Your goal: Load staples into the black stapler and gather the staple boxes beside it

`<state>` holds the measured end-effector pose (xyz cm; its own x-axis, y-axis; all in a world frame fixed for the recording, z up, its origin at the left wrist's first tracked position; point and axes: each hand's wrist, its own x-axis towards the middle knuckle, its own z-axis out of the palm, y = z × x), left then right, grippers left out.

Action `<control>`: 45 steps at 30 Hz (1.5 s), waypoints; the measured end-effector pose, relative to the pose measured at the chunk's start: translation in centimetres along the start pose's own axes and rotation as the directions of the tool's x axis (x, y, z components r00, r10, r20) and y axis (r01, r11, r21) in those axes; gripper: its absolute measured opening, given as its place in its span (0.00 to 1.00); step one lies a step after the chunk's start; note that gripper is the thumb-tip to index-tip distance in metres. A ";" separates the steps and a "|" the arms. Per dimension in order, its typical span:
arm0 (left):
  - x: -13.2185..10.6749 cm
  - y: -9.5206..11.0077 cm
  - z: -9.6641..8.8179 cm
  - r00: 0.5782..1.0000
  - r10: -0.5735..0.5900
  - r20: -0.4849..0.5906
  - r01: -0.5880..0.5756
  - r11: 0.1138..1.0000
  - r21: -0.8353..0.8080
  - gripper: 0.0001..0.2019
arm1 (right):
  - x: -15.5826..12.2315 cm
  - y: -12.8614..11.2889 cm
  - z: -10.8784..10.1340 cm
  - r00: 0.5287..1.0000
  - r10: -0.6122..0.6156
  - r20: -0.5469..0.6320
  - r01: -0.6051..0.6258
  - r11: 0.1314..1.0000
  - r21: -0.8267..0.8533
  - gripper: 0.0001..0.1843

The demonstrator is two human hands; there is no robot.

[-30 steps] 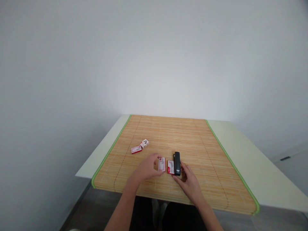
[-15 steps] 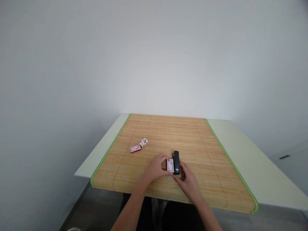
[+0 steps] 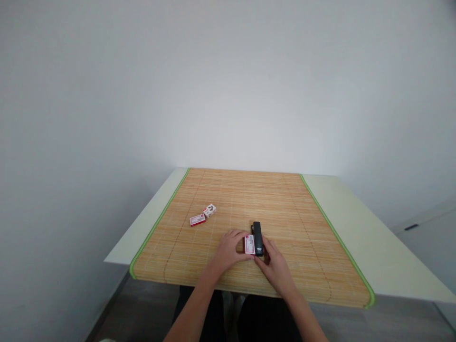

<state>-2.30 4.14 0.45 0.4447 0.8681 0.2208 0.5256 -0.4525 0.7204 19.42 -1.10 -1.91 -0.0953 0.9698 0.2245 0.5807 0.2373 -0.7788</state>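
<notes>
Grasping likely light, crushable box (image 3: pixel 250 244) sensibly by its ends in left fingers (image 3: pixel 238 233), with right fingers (image 3: pixel 268 244) against stapler (image 3: pixel 258 239), unclear if gripping.

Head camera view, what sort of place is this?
Probably a desk setup indoors: a slatted mat on a white table, a black stapler, and a pale wall behind.

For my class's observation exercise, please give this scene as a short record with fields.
Left hand: spans a red-and-white box, thumb at its near end
Right hand: at the right side of the black stapler; grip unclear
Stapler position: lengthwise, right of that box
Farther left: red-sided box, pictured box
Surface: bamboo mat on white table
</notes>
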 end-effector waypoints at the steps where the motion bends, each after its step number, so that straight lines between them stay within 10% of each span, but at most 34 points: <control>1: 0.0 0.0 0.1 1.000 -0.006 0.000 0.006 1.000 0.002 0.36 | 0.0 0.0 0.0 1.000 -0.001 -0.003 0.001 1.000 -0.003 0.39; 15: -2.5 -0.9 0.7 0.988 -0.107 -0.107 0.107 0.994 -0.005 0.52 | 0.1 0.2 0.2 0.999 -0.035 -0.026 0.034 0.999 -0.037 0.39; 23: -3.7 -8.4 -9.9 0.760 -0.252 -0.599 0.468 0.852 0.235 0.27 | 0.0 0.1 0.2 0.999 -0.029 -0.044 0.027 0.998 -0.064 0.40; 27: -3.6 -10.2 -12.7 0.824 -0.341 -0.453 0.500 0.813 0.298 0.27 | 0.0 0.1 0.3 0.998 -0.040 -0.055 0.036 0.996 -0.081 0.40; 38: -4.5 -6.1 -9.5 0.935 -0.351 -0.056 0.352 0.936 0.018 0.27 | 0.0 0.0 0.2 0.998 -0.045 -0.054 0.040 0.996 -0.082 0.39; 45: -1.3 -2.9 -8.2 0.980 -0.194 -0.053 0.194 0.981 -0.007 0.31 | 0.0 0.1 0.3 0.997 -0.050 -0.051 0.046 0.996 -0.072 0.38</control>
<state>-10.34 6.01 3.42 0.2953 0.9490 0.1108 0.5970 -0.2738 0.7541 19.27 -1.08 -2.18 -0.0827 0.9528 0.2922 0.6327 0.2768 -0.7232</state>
